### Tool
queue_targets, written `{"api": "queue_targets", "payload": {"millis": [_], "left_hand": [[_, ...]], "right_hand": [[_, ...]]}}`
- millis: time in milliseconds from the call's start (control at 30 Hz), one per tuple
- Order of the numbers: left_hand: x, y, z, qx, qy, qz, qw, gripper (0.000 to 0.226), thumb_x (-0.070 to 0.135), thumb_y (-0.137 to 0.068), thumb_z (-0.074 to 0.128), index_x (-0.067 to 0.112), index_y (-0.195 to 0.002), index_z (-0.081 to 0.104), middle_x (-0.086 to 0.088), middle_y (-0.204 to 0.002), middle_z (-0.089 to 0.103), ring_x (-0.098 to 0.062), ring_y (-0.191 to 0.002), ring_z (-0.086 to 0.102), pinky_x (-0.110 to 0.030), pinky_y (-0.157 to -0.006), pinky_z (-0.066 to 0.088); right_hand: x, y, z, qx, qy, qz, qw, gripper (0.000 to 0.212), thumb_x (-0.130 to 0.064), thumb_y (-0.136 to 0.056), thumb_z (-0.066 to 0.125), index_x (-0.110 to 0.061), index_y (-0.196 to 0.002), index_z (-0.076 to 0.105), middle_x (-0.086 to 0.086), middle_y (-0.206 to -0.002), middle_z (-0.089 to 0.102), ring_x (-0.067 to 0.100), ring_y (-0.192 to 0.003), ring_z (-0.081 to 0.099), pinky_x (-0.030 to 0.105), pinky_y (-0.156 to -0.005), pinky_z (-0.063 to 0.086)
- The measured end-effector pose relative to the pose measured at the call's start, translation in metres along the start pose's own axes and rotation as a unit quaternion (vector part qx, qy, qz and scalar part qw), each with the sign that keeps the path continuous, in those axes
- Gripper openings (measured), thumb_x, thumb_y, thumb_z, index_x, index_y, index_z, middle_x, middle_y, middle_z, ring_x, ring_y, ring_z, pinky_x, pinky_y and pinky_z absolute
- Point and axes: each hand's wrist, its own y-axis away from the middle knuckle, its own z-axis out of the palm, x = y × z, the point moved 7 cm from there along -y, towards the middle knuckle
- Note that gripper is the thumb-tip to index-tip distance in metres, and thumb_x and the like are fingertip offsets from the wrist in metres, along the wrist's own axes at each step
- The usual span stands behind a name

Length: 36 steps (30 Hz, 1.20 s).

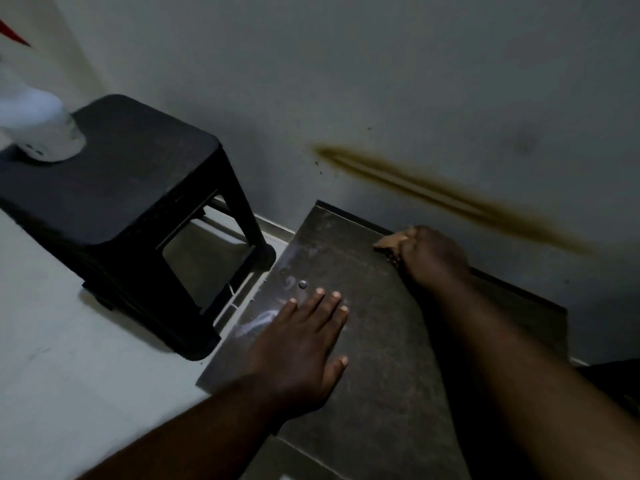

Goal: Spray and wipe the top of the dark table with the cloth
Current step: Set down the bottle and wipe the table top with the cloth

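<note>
Right hand (433,258) fisted on cloth (389,242) at table (381,375) far edge, unwiped top stretching toward lower frame; left hand (304,348) flat, empty; spray (38,129), probably, upper left.

My one camera sits on my head, looking forward and steeply down, close above the tabletop (363,341). It faces the wall (381,81) along the tabletop's far edge, floor (52,358) showing past its left edge.

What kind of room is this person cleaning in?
Probably a plain corner of a home: a low dark table against a painted wall with a brown smear, a black plastic stool holding a spray bottle, and a pale tiled floor.
</note>
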Motion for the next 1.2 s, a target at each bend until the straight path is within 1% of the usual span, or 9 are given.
{"api": "queue_targets", "payload": {"millis": [100,167,300,467,567,667,800,967,1200], "left_hand": [[0.001,0.001,0.000,0.005,-0.004,0.007,1.000,0.073,0.058,-0.092,0.026,0.024,-0.155,0.012,0.002,-0.164,0.004,-0.018,-0.150,-0.004,-0.040,-0.116,-0.005],[0.002,0.001,0.001,0.006,-0.009,0.008,1.000,0.072,0.057,-0.092,0.029,0.022,-0.155,0.019,0.000,-0.164,0.010,-0.020,-0.150,0.003,-0.043,-0.117,0.000],[0.004,0.002,0.000,0.018,-0.016,0.009,1.000,0.070,0.055,-0.093,0.034,0.020,-0.152,0.027,-0.002,-0.162,0.020,-0.022,-0.149,0.013,-0.044,-0.117,0.008],[0.003,0.002,0.002,0.018,-0.006,0.004,1.000,0.071,0.058,-0.093,0.026,0.024,-0.154,0.015,0.003,-0.164,0.008,-0.013,-0.148,-0.006,-0.038,-0.116,-0.003],[0.002,0.002,0.003,0.013,-0.005,-0.001,1.000,0.072,0.061,-0.092,0.022,0.027,-0.154,0.010,0.005,-0.164,0.004,-0.011,-0.147,-0.012,-0.037,-0.116,-0.006],[0.001,0.001,0.004,0.007,-0.004,-0.003,1.000,0.072,0.062,-0.092,0.019,0.028,-0.154,0.007,0.005,-0.164,0.002,-0.011,-0.147,-0.012,-0.037,-0.117,-0.004],[0.000,0.001,0.004,0.005,-0.007,-0.007,1.000,0.072,0.062,-0.092,0.019,0.028,-0.154,0.008,0.005,-0.164,0.001,-0.011,-0.147,-0.013,-0.037,-0.116,-0.005],[0.000,0.000,0.004,0.004,-0.004,-0.006,1.000,0.072,0.061,-0.092,0.020,0.026,-0.154,0.010,0.003,-0.164,0.003,-0.012,-0.146,-0.013,-0.038,-0.116,-0.005],[0.000,0.001,-0.001,0.000,0.013,-0.004,1.000,0.072,0.059,-0.093,0.021,0.025,-0.154,0.006,0.003,-0.164,-0.002,-0.011,-0.145,-0.019,-0.038,-0.115,-0.010]], "right_hand": [[-0.088,-0.022,0.018,-0.013,-0.021,-0.042,0.999,0.043,-0.045,-0.088,0.040,-0.023,-0.118,0.062,0.010,-0.124,0.065,0.033,-0.106,0.062,0.036,-0.075,0.041],[-0.131,-0.033,0.028,-0.020,-0.020,-0.068,0.997,0.044,-0.044,-0.091,0.039,-0.019,-0.120,0.059,0.012,-0.127,0.062,0.034,-0.110,0.059,0.038,-0.082,0.043],[-0.148,-0.040,0.035,-0.029,-0.019,-0.077,0.996,0.048,-0.046,-0.090,0.035,-0.017,-0.122,0.056,0.014,-0.129,0.060,0.035,-0.112,0.057,0.041,-0.086,0.043],[-0.056,-0.014,0.013,-0.013,-0.042,-0.067,0.997,0.047,-0.050,-0.080,0.034,-0.029,-0.108,0.064,0.008,-0.116,0.066,0.025,-0.083,0.054,0.032,-0.063,0.036],[0.030,0.019,-0.013,0.030,-0.031,-0.094,0.995,0.044,-0.041,-0.084,0.038,-0.030,-0.110,0.071,0.012,-0.128,0.066,0.035,-0.101,0.063,0.034,-0.074,0.042],[0.148,0.039,-0.029,0.014,0.006,0.013,1.000,0.038,-0.035,-0.096,0.041,-0.023,-0.124,0.064,0.015,-0.136,0.060,0.036,-0.114,0.058,0.042,-0.088,0.046],[0.219,0.054,-0.037,0.020,-0.004,0.107,0.994,0.035,-0.032,-0.100,0.043,-0.011,-0.125,0.058,0.023,-0.129,0.058,0.039,-0.108,0.057,0.043,-0.084,0.045],[0.202,0.046,-0.034,0.046,0.041,0.126,0.990,0.041,-0.038,-0.098,0.043,-0.005,-0.117,0.061,0.027,-0.117,0.063,0.042,-0.096,0.061,0.042,-0.075,0.048],[0.048,0.005,-0.001,0.013,0.021,-0.052,0.998,0.033,-0.035,-0.095,0.047,-0.014,-0.117,0.061,0.019,-0.119,0.065,0.038,-0.099,0.061,0.037,-0.073,0.043]]}}
